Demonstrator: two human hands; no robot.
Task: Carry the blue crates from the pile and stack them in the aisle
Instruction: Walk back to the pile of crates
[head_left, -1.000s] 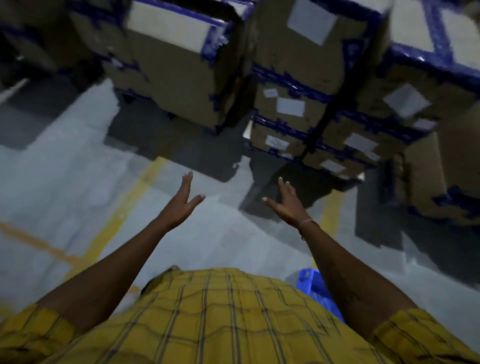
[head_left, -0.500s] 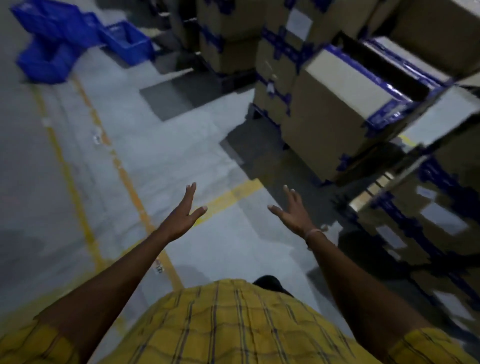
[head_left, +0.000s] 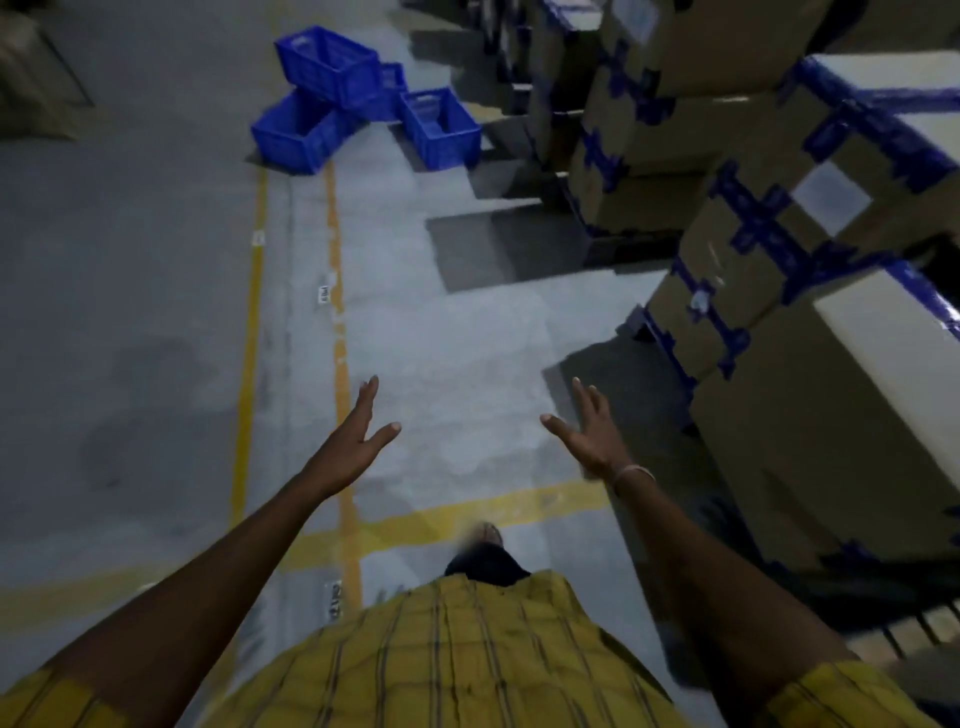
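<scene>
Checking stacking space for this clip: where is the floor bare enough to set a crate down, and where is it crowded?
Bare floor runs between the yellow lines and the cardboard boxes, ahead of both empty hands, left hand and right hand. The grey floor left of the lines is open too. It is crowded by the blue crates and along the boxes.

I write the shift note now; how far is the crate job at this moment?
Done: no finished stack is visible here. In hand: nothing; the left hand and right hand are open and empty. Left: the blue crates lie in a loose pile far ahead beside the yellow floor lines, still to fetch.
</scene>
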